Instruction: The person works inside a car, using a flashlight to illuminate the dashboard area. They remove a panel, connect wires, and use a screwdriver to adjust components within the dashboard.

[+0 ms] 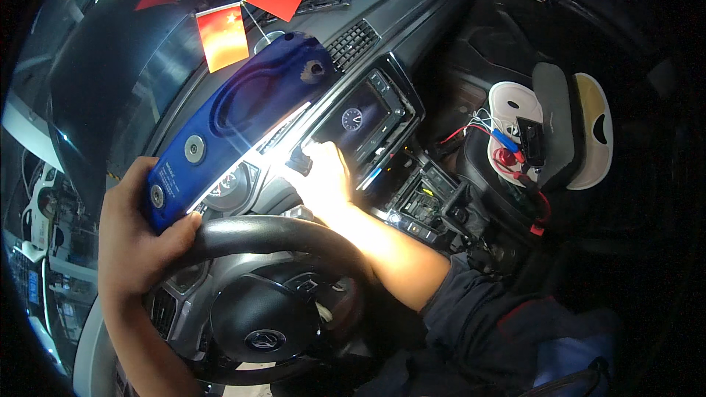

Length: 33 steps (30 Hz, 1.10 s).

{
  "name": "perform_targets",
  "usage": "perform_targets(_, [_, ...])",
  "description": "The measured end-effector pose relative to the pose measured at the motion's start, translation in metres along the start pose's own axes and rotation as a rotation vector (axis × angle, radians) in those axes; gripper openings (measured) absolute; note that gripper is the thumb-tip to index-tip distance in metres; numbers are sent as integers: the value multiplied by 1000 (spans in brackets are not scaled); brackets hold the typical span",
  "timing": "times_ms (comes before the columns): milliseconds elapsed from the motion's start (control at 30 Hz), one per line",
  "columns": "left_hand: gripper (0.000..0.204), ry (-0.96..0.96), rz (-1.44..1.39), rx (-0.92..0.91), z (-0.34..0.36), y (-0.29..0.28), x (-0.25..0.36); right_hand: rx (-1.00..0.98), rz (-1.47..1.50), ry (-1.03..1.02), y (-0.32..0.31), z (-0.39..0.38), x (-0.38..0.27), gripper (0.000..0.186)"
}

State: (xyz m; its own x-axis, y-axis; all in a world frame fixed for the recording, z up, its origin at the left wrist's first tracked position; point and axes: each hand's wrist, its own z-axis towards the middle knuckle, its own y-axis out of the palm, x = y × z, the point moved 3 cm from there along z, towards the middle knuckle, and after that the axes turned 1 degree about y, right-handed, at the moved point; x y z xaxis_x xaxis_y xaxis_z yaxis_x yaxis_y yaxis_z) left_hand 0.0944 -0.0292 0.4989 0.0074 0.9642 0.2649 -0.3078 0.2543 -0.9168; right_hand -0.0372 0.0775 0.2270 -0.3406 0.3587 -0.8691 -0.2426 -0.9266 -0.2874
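Blue plastic light bar [243, 114] runs from seven to one o'clock over the steering wheel [272, 231]. The left hand [136, 239], fingers wrapped around its lower end, should hold steady; right hand [323, 176] touches the dash, finger state lost in glare.

Blue panel [243, 114] under the left hand's [136, 239] fingers: hard plastic, semi-gloss, with bright metal discs set in. Steering wheel [272, 231] rim against that thumb: matt black, finely grained. Trim at the right hand's [323, 180] fingertips: glossy black plastic; the screen [360, 117] just beyond is smooth glass. Small flags [250, 11] further off: thin, shiny cloth. Right sleeve [478, 301]: dark matt cloth.
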Motion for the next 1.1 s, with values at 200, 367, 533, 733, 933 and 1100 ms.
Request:
perform_targets(200, [62, -13, -45, -55, 2, 1, -1, -332, -239, -26, -13, 29, -7, 62])
perform_targets(367, [62, 5, -33, -45, 0, 1, -1, -579, -490, -303, -29, 54, -36, 39])
perform_targets(533, [60, 52, 13, -20, 0, -1, 0, -611, -457, -136, -30, 48, -42, 47])
perform_targets(733, [61, 2, -80, -89, 0, -2, -3, -528, -388, -24, -19, 36, -27, 56])
perform_targets(933, [64, -8, -45, -92, 0, -2, -4, -483, -385, -26, -20, 34, -21, 60])
perform_targets(1100, [63, 18, -23, -88, 1, -3, -4, -496, -363, -12, -18, 37, -18, 60])
